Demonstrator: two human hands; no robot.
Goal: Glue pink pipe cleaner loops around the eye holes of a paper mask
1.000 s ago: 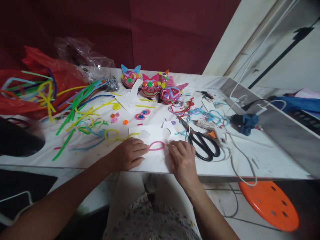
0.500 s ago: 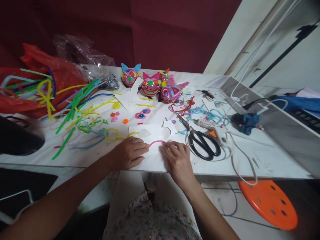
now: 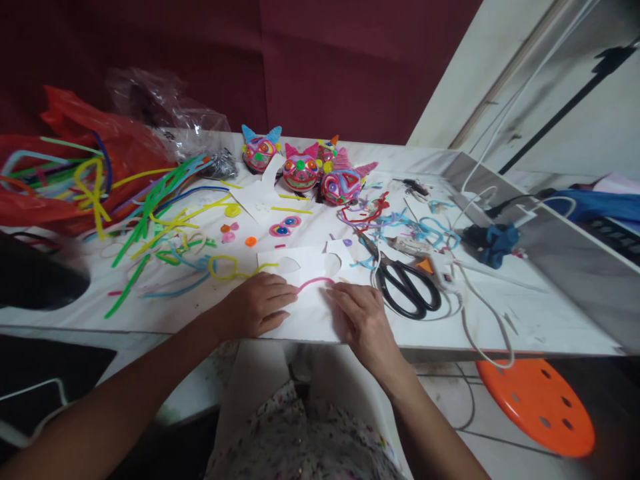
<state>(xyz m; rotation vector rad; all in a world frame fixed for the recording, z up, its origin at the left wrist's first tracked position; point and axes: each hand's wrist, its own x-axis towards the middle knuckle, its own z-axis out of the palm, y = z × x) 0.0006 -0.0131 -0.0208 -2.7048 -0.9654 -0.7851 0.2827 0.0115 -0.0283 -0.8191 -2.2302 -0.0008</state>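
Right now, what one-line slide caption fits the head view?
A pink strip arches between left hand and right hand, scissors beside the right.

Dim light is falling over the worktop [image 3: 555,320] here, shadows are hugging the hands [image 3: 367,317], edges are blurring.

The left hand [image 3: 257,305] lies palm down, fingers [image 3: 280,293] pointing inward. Opposite, the right hand [image 3: 364,315] arches, fingertips lowered.
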